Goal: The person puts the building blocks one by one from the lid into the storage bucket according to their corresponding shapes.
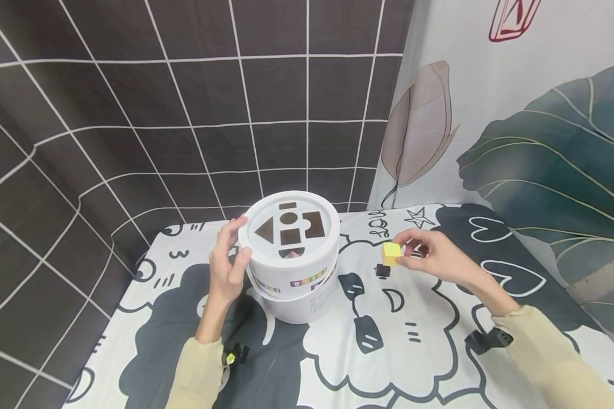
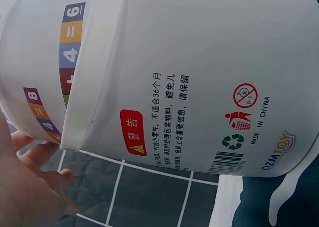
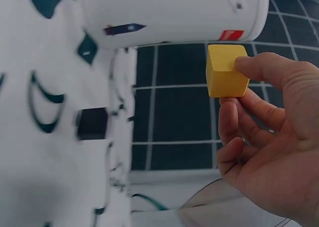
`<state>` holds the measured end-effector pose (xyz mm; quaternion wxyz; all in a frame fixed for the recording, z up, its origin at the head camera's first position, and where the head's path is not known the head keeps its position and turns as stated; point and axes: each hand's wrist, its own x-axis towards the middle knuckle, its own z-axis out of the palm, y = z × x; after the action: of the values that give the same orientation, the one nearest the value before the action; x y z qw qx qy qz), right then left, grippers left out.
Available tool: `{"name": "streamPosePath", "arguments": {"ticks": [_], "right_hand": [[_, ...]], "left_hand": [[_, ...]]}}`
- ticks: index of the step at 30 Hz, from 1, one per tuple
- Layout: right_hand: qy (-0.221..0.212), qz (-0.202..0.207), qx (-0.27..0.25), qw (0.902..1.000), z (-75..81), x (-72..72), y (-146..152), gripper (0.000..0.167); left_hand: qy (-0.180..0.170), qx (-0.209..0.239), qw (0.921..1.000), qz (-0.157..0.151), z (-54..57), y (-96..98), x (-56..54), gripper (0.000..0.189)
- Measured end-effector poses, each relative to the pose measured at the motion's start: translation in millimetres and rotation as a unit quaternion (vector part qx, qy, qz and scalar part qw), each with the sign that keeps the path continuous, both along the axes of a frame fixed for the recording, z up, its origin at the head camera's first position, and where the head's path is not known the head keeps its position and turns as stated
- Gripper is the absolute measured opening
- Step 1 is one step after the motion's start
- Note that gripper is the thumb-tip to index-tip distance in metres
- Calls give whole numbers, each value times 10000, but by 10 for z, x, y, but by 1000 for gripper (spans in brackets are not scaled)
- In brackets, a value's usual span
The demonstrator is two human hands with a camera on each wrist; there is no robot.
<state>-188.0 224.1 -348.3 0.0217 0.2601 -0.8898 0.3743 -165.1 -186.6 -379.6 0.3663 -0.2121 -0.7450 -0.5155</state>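
A white bucket (image 1: 302,304) stands on the cloth with a white lid (image 1: 314,244) on top. Several shaped holes pierce the lid, among them a triangle, a circle and a square. Something pinkish (image 1: 291,254) shows in the hole nearest me. My left hand (image 1: 227,270) rests against the lid's left rim, thumb and fingers spread along it. Between thumb and fingers, my right hand (image 1: 432,255) pinches a yellow cube (image 3: 227,72) in the air, to the right of the bucket. Just below it in the head view lies a small dark block (image 1: 382,270).
A black-and-white cartoon cloth (image 1: 378,369) covers the table. Behind it hangs a dark gridded curtain (image 1: 271,147), and a leaf-patterned one (image 1: 491,102) hangs at the right. The bucket's printed side fills most of the left wrist view.
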Motion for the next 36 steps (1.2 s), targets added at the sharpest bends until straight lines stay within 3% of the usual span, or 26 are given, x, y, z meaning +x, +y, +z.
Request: {"name": "streamPosePath", "arguments": {"ticks": [10, 15, 26, 36], "right_hand": [[646, 198, -175, 9976, 443, -75, -334, 28], [837, 492, -407, 9944, 606, -112, -548, 28], [849, 1048, -705, 9884, 780, -159, -973, 28], [699, 1442, -580, 9854, 813, -214, -1323, 29]], "left_hand": [[-100, -28, 9999, 43, -4, -12, 0, 57], [-133, -48, 9999, 32, -3, -9, 0, 58], [-130, -104, 9999, 39, -2, -13, 14, 59], [-79, -96, 9999, 44, 7, 0, 16, 57]]}}
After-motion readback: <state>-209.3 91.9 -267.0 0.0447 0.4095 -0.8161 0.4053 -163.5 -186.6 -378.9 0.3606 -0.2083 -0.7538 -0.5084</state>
